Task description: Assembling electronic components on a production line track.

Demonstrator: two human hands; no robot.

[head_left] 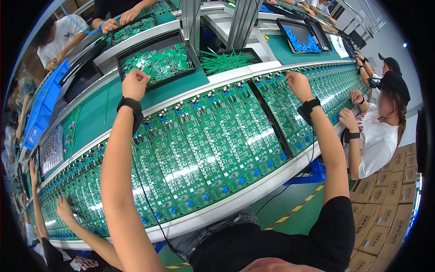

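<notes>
My left hand (pixel 135 84) is at the near left corner of a black tray (pixel 191 51) holding a heap of small green circuit boards (pixel 165 59). Its thumb and fingers are pinched together, and whatever is between them cannot be made out. Farther right, my right hand (pixel 299 86) hovers by the far edge of a long row of green circuit boards (pixel 199 154), its fingertips also pinched over something too small to tell. Blue parts line the near ends of these boards, and small components stand along their far ends. Each wrist wears a black band.
Beside the tray lies a bin of green strips (pixel 226 61). A dark gap (pixel 270 121) splits the board row. Metal posts (pixel 244 22) rise behind. A tray of blue parts (pixel 301 40) sits far right. Co-workers (pixel 376 122) work on both sides and opposite; cartons (pixel 385 204) stack at right.
</notes>
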